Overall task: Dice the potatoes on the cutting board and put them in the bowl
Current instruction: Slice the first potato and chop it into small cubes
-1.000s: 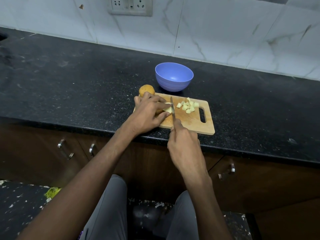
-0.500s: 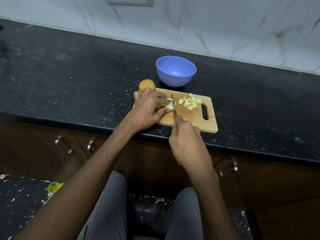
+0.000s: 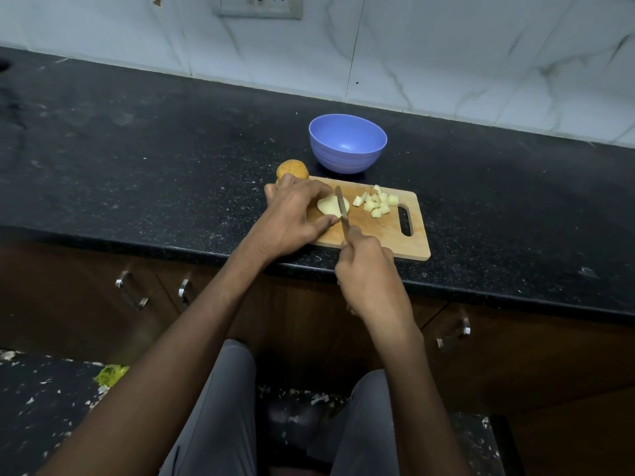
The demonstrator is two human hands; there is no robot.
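Observation:
A wooden cutting board (image 3: 388, 235) lies at the front edge of the black counter. On it my left hand (image 3: 295, 218) holds a pale peeled potato piece (image 3: 328, 205) between fingers and thumb. My right hand (image 3: 366, 266) grips a knife (image 3: 342, 209) whose blade rests across the right side of that piece. Several potato cubes (image 3: 376, 202) lie on the board's far right part, near its handle slot. A whole unpeeled potato (image 3: 292, 170) sits just behind my left hand, at the board's far left corner. The blue bowl (image 3: 347, 143) stands behind the board with nothing visible inside.
The black speckled counter (image 3: 154, 149) runs left and right, backed by a white marble-look wall with a socket plate (image 3: 257, 6). Below are brown cabinet doors with metal handles (image 3: 132, 292). A yellow-green scrap (image 3: 110, 374) lies on the floor at left.
My left hand's fingers have slid back, showing more of the potato piece. The knife blade stays against that piece, and my right hand has barely moved.

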